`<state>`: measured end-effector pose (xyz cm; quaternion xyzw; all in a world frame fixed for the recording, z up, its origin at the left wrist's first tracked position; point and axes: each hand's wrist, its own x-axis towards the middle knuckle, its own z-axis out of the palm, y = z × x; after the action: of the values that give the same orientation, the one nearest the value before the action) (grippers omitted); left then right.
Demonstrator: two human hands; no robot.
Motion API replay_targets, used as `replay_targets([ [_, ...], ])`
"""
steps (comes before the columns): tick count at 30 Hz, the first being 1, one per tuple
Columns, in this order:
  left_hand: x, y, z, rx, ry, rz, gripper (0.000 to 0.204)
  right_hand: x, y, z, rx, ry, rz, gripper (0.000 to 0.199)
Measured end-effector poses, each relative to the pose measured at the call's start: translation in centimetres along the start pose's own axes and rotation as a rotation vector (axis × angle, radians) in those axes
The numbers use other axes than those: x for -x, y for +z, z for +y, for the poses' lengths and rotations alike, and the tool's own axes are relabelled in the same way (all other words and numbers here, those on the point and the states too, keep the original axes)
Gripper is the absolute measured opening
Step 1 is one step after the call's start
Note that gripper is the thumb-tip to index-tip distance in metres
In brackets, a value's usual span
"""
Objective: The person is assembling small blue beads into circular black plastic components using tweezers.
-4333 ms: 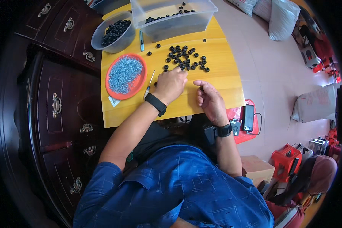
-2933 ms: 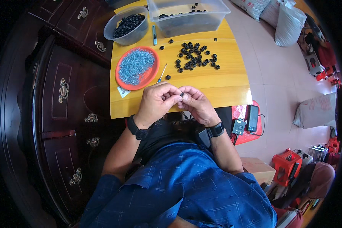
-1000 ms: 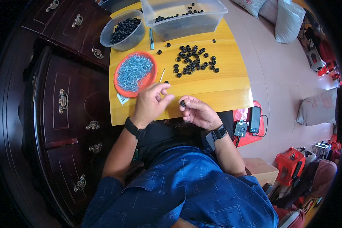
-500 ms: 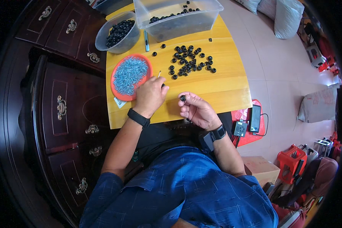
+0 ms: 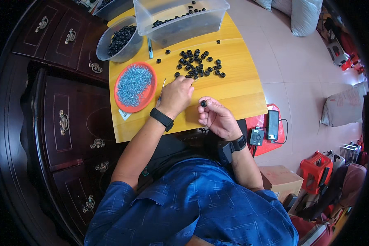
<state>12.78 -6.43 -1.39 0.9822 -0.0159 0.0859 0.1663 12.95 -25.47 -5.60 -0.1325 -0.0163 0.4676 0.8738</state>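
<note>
My right hand (image 5: 221, 119) pinches a round black bead-like piece with a hole (image 5: 203, 103) between thumb and fingertips, above the near part of the table. At the near edge of a loose group of similar black pieces (image 5: 199, 61), my left hand (image 5: 177, 95) reaches down, its fingers drawn together. What its fingertips grip is hidden; something small and shiny shows beside them. To its left, a thin tool with a metal tip (image 5: 162, 88) lies next to an orange-red plate (image 5: 151, 91) of small clear-blue pieces (image 5: 132, 85).
A round clear tub (image 5: 136, 44) of black pieces and a larger clear bin (image 5: 184, 33) stand at the back of the yellow table (image 5: 242, 90). A light-blue pen-like tool (image 5: 150, 48) lies between. Dark drawers (image 5: 65, 119) flank the left; a red stool (image 5: 270, 145) with electronics stands right.
My left hand has moved right and away from me, from beside the plate to the black pieces. The right hand still holds its piece. The view has shifted slightly.
</note>
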Motion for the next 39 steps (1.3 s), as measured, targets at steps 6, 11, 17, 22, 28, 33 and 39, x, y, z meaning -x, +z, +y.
replay_targets([
  [6,0.2,0.0,-0.6,0.038,0.008,0.003,0.014,-0.2,0.2,0.1,-0.006,0.0,0.004,0.024],
  [11,2.2,-1.5,0.1,0.156,0.017,0.075,0.009,-0.5,0.0,0.6,-0.013,0.0,0.021,0.024],
  [17,5.6,-4.0,1.3,0.61,-0.124,0.166,0.01,-1.2,0.9,1.7,-0.021,0.051,0.022,0.023],
  [22,7.7,-5.6,1.4,0.646,-0.093,0.192,0.009,-1.6,1.3,2.9,-0.004,0.09,-0.005,0.023],
  [28,9.2,-6.5,1.5,0.833,-0.254,0.192,0.011,-1.9,2.0,3.8,0.021,0.107,0.018,0.022],
  [33,9.7,-6.7,0.9,0.718,-0.1,0.224,0.012,-1.9,2.3,4.3,0.031,0.119,0.024,0.021],
  [39,9.8,-6.4,0.3,0.672,-0.043,0.263,0.015,-2.1,2.4,4.7,0.041,0.125,0.001,0.02],
])
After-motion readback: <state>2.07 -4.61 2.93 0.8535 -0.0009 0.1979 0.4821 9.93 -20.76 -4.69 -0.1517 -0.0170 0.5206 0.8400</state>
